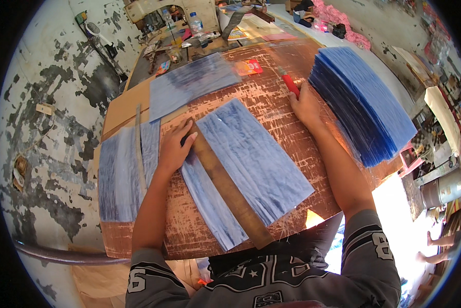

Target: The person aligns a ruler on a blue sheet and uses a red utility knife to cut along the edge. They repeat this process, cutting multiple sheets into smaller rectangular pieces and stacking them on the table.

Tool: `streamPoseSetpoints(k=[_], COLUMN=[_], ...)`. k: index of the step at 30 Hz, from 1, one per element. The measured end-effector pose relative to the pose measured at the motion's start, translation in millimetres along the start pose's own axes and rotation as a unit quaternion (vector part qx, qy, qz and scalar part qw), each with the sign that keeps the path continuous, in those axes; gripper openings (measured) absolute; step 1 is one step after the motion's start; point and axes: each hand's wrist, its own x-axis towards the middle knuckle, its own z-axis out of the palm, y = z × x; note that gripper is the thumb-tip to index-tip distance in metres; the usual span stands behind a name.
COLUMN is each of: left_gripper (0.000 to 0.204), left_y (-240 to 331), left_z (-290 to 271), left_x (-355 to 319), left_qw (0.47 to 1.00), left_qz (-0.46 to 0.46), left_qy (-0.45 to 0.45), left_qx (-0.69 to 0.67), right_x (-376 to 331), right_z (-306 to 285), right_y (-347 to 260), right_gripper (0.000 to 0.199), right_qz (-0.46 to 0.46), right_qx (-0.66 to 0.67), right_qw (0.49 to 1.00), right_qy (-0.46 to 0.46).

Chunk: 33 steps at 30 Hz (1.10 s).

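My left hand [177, 146] lies over the far end of a brown flat ruler-like strip [225, 182], its fingers stretched out and thumb apart. The strip runs slantwise across a blue translucent plastic sheet [256, 159], with a narrower part of the sheet showing on its left. In my right hand [307, 107] is a cutter knife with a red handle [290, 83]. Its tip points away from me and it is held off the sheet, close to a thick stack of blue sheets [364, 102].
More blue sheets [118, 174] lie at the left with a thin metal ruler [138, 138] on them. Another sheet [192, 84] is farther back, beside an orange-red packet [249, 67]. The worn brown board [287, 123] carries these. Bottles [195, 23] and clutter stand behind it.
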Motion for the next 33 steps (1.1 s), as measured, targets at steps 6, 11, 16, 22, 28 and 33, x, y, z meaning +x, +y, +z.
streamPoseSetpoints(k=[6,11,16,22,28,33], left_gripper=[0.052,0.051,0.051,0.052,0.052,0.052], left_y=[-0.9,-1.0,-1.0,2.6,2.1,-0.3], left_z=[-0.3,0.8,-0.6,-2.1,-1.4,-0.9], left_x=[-0.1,2.1,1.1,1.4,1.8,1.7], left_qw=[1.0,1.0,1.0,1.0,1.0,1.0], left_qz=[0.008,0.014,0.018,0.012,0.011,0.015], left_qy=[0.0,0.006,0.006,0.002,0.002,0.002], left_qx=[-0.005,-0.007,-0.003,-0.003,0.0,-0.004], right_x=[-4.5,-3.2,-4.8,-5.7,-5.3,-5.6], right_z=[-10.7,-11.0,-12.3,-16.1,-16.0,-15.1], right_y=[-10.8,-7.4,-11.5,-15.4,-16.3,-17.0], right_gripper=[0.043,0.042,0.043,0.042,0.045,0.047], right_qz=[0.005,-0.004,-0.003,-0.005,0.006,0.001], right_qx=[-0.001,-0.013,-0.012,0.0,-0.006,-0.018], right_qw=[0.999,0.999,0.999,0.999,0.998,0.998], right_qy=[-0.038,-0.044,-0.053,-0.054,-0.065,-0.065])
